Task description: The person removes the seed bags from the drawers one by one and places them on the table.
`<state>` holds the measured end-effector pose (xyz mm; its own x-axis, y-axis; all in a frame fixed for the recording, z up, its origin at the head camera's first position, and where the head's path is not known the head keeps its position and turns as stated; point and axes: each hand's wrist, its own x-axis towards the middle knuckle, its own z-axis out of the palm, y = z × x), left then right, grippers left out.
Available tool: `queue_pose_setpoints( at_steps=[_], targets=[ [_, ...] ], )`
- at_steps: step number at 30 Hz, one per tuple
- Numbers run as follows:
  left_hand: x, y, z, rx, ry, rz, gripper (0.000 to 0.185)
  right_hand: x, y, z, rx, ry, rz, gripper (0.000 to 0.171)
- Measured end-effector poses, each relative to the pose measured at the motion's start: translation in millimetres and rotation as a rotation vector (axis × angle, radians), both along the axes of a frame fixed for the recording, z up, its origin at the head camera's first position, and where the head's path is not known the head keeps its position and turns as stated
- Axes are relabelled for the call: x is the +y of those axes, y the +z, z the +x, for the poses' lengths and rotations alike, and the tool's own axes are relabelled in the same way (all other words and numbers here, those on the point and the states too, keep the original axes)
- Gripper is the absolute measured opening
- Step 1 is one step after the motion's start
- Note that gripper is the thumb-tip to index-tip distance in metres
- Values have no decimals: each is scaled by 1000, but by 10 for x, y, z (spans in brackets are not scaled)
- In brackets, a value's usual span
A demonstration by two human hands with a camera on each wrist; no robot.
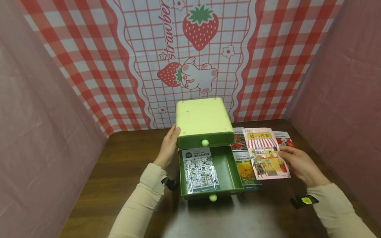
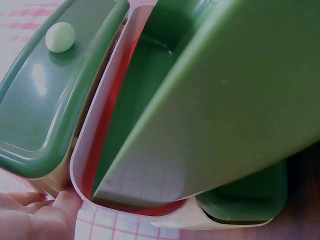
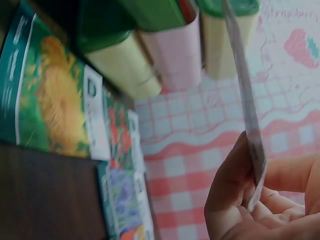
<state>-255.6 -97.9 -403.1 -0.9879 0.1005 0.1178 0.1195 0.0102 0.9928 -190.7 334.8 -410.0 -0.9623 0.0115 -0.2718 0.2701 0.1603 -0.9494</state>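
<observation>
A drawer unit (image 1: pixel 205 115) with a pale yellow-green top and dark green drawers stands on the table. My left hand (image 1: pixel 171 145) rests against its left side near the top front corner; in the left wrist view its fingers (image 2: pixel 62 207) touch the casing. Below the top drawer, a green drawer (image 1: pixel 229 172) is pulled out, holding a white-flower seed packet (image 1: pixel 200 170). To the right of the unit, my right hand (image 1: pixel 300 165) pinches a pink seed packet (image 1: pixel 268 155) by its right edge, thumb on the front. The packet appears edge-on in the right wrist view.
Several seed packets lie on the table right of the unit: a yellow-flower one (image 1: pixel 247 172), a red-flower one (image 1: pixel 237 140) and another (image 1: pixel 285 140) partly behind the held packet. A strawberry-patterned checked cloth (image 1: pixel 104 66) hangs behind; pink cloths hang at both sides.
</observation>
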Motion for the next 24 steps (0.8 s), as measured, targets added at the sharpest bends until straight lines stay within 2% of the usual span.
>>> queue_pose_setpoints(
  at_steps=[3,8,12,16,21,24],
  targets=[
    [-2,4,3,0,-2,1,65,70,-84,-49,-12,-34,13,23],
    [-7,1,6,-2,-6,-9,65,185,-243,-121,-62,-107,-83,25],
    [-7,-5,6,-1,-9,-8,65,272,-382,-185,-99,-153,-118,42],
    [-4,-9,1,-2,-9,-3,64,336,-531,-257,-111,-180,0,58],
    [-4,-9,-4,3,-13,7,64,395,-707,-302,-122,-208,158,57],
    [-5,-8,-2,5,-17,12,65,411,-782,-308,-113,-195,244,54]
  ],
)
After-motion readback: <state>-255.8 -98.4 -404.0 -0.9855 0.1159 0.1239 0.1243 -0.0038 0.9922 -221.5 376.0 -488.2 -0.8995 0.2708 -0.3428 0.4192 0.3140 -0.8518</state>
